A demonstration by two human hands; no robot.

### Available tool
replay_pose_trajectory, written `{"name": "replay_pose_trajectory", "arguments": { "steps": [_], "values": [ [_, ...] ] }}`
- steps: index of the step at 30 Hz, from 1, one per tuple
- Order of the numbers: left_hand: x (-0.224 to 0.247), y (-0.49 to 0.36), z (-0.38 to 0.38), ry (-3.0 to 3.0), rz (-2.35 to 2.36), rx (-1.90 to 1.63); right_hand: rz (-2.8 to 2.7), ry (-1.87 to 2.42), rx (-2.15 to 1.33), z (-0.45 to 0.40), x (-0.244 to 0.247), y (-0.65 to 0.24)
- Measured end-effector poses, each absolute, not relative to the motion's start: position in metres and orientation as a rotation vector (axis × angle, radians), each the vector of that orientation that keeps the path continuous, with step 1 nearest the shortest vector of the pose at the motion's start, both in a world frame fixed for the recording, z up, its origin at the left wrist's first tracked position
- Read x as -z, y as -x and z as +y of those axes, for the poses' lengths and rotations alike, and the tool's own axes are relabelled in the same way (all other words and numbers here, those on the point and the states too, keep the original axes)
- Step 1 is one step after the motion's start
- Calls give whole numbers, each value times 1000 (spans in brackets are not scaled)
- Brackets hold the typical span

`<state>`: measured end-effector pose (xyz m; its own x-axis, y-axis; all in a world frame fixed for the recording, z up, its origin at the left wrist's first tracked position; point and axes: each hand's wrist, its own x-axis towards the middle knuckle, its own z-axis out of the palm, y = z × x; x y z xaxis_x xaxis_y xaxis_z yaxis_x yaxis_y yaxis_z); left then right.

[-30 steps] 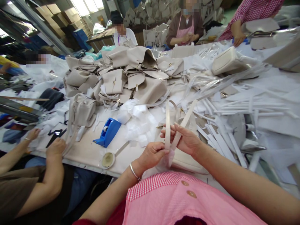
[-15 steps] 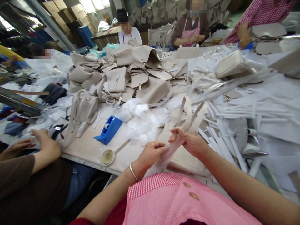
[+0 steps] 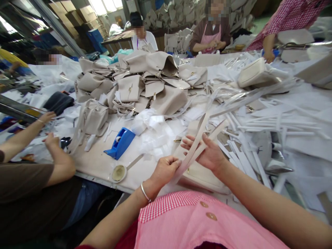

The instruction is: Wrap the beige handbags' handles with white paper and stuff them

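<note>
My left hand [image 3: 167,169], with a silver bangle at the wrist, pinches the lower part of the beige straps [image 3: 195,149] in front of my apron. The straps rise up and to the right from it, in a thin clear sleeve at the lower end. Fingers spread, my right hand [image 3: 207,152] lies behind and beside the straps and is not closed round them. Under both hands lies a beige bag [image 3: 204,178], partly hidden by the hands and straps.
A blue tape dispenser [image 3: 119,143] and a round tape roll [image 3: 119,173] are left of my hands. Beyond lies a heap of beige bags [image 3: 168,98]. White strips [image 3: 282,126] cover the right side. A co-worker's arm [image 3: 58,157] reaches in from the left.
My right hand's fingers have opened from their hold on the straps. The strap loops have straightened and shifted. At the left, the co-worker's hands have moved apart, one reaching farther forward.
</note>
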<state>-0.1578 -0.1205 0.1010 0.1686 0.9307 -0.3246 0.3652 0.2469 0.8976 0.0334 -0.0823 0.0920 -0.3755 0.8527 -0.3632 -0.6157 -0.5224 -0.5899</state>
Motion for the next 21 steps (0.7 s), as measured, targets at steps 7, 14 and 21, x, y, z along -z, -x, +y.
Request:
{"name": "replay_pose_trajectory", "arguments": {
  "steps": [7, 14, 21],
  "values": [
    [-103, 155, -113, -1263, 1411, -624, -603, 1013, -1760, -79, -88, -24],
    [-100, 146, -110, -1283, 1395, -607, -717, 1130, -1732, -117, -78, -8],
    [-135, 150, -84, -1290, 1266, -668, -579, 979, -1791, -78, -113, -13]
  ]
}}
